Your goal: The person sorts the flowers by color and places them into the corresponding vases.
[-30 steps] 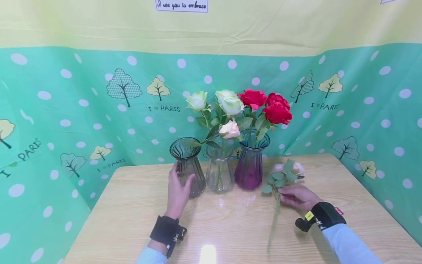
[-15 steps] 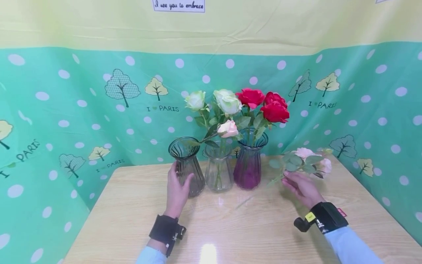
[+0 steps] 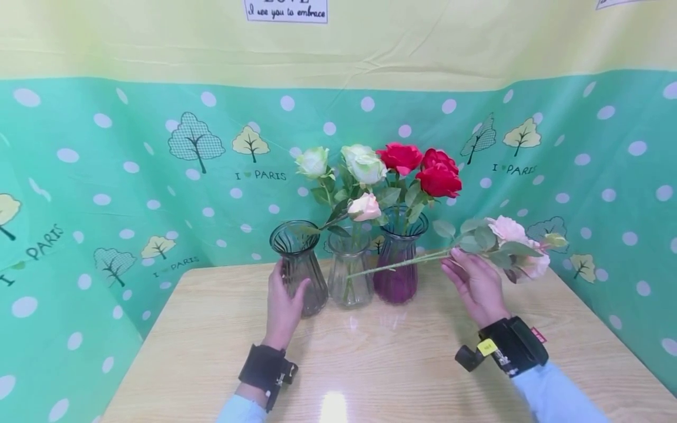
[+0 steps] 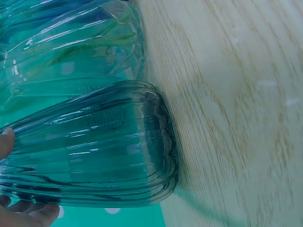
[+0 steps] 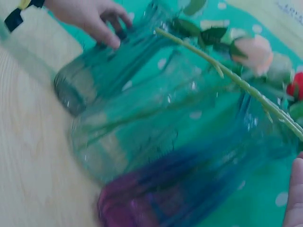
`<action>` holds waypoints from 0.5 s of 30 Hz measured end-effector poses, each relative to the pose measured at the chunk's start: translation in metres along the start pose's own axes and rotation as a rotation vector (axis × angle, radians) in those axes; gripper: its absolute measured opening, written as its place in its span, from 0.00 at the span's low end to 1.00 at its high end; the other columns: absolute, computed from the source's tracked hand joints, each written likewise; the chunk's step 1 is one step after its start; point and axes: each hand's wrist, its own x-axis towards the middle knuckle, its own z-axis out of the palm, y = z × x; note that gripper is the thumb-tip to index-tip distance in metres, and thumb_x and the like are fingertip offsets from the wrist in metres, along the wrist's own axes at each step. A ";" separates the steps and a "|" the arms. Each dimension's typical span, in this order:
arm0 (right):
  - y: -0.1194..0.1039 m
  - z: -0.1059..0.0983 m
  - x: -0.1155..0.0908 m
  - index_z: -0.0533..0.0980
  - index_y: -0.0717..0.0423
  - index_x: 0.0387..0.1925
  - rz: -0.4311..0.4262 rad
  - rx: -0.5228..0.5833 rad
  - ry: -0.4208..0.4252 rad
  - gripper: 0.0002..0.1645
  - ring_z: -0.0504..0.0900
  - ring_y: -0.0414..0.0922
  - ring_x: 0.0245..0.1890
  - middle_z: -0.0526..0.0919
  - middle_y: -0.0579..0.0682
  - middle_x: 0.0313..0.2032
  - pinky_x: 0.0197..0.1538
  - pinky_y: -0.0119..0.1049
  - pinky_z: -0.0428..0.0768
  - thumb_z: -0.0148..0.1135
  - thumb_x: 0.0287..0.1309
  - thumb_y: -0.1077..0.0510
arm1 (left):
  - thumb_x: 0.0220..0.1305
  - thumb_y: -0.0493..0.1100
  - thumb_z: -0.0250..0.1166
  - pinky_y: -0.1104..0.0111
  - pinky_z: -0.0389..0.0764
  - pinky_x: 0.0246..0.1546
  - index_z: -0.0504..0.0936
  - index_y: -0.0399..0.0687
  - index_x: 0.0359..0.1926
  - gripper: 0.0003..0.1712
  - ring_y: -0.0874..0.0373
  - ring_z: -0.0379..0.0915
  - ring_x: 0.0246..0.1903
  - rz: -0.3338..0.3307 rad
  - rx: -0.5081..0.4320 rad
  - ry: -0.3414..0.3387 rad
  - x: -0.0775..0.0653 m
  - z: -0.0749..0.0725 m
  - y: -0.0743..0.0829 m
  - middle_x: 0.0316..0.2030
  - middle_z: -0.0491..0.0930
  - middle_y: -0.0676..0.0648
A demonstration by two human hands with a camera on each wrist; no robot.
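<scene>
My left hand (image 3: 282, 311) holds the smoky grey glass vase (image 3: 311, 281), its thumb and fingers round the vase's side. The vase stands upright on the table, and in the left wrist view its ribbed base (image 4: 163, 142) meets the wood. To the right, my right hand (image 3: 478, 288) pinches the stem (image 3: 396, 266) of an artificial pale pink flower spray (image 3: 509, 230) with grey-green leaves. The spray lies nearly level in the air, blooms to the right and stem end to the left, in front of the vases. In the right wrist view the stem (image 5: 236, 80) crosses above the vases.
Beside the grey vase stands a clear vase (image 3: 365, 288) with white-green roses (image 3: 365, 164) and a light pink rose (image 3: 365, 207). Next to it is a purple-blue vase (image 3: 396, 285) with red roses (image 3: 440, 181). A green dotted curtain (image 3: 222, 211) hangs behind the wooden table (image 3: 222, 341).
My right hand has raised the flower spray and turned it from stem-down to nearly level, its blooms moving right and its stem end left. My left hand stays on the grey vase.
</scene>
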 end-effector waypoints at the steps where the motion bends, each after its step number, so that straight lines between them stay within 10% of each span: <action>1: 0.000 0.004 -0.001 0.80 0.55 0.32 -0.003 0.014 0.005 0.06 0.86 0.42 0.36 0.85 0.47 0.32 0.46 0.29 0.84 0.58 0.60 0.66 | 0.62 0.50 0.61 0.50 0.60 0.68 0.47 0.39 0.71 0.46 0.41 0.54 0.67 -0.002 0.002 -0.001 0.000 0.000 0.000 0.69 0.53 0.35; 15: 0.018 0.066 0.002 0.80 0.57 0.27 -0.166 0.089 0.110 0.04 0.86 0.42 0.28 0.85 0.49 0.27 0.39 0.29 0.85 0.64 0.52 0.68 | 0.62 0.49 0.62 0.49 0.62 0.67 0.48 0.38 0.71 0.45 0.41 0.56 0.66 0.004 0.002 0.013 0.000 0.001 -0.001 0.68 0.54 0.34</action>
